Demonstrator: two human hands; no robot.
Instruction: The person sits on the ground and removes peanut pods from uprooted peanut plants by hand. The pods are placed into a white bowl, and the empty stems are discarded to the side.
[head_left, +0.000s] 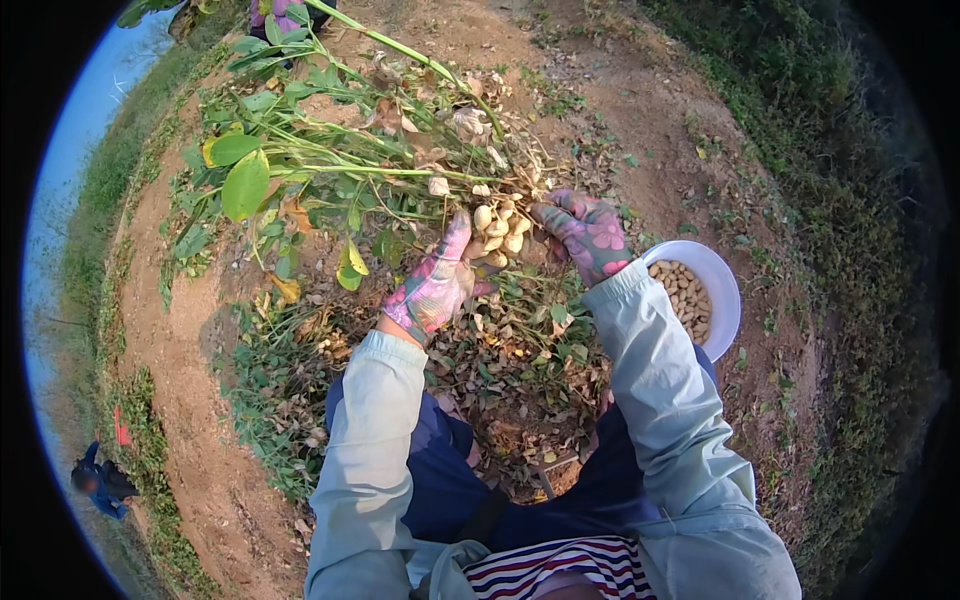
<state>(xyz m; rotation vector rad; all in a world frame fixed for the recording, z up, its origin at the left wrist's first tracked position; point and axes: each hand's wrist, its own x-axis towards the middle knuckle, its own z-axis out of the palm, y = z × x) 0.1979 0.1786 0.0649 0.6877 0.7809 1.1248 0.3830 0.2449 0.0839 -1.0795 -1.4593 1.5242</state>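
A cluster of pale peanut pods (499, 229) hangs from the root end of an uprooted peanut plant (352, 169). My left hand (442, 277), in a flowered work glove, cups the pods from the left and below, with its thumb up along them. On the other side my right hand (581, 229), gloved alike, pinches the root end just right of the pods; its fingertips are partly hidden among the roots. The plant's leafy stems reach away to the upper left. Beside my right forearm stands a white plastic bucket (724, 300) partly filled with picked peanut pods (681, 296).
Pulled peanut vines and dry leaves (517, 352) lie between my legs and to the left. Bare soil (180, 360) borders them. A person in blue (101, 480) is far off at lower left, and part of another person (281, 15) shows at the top.
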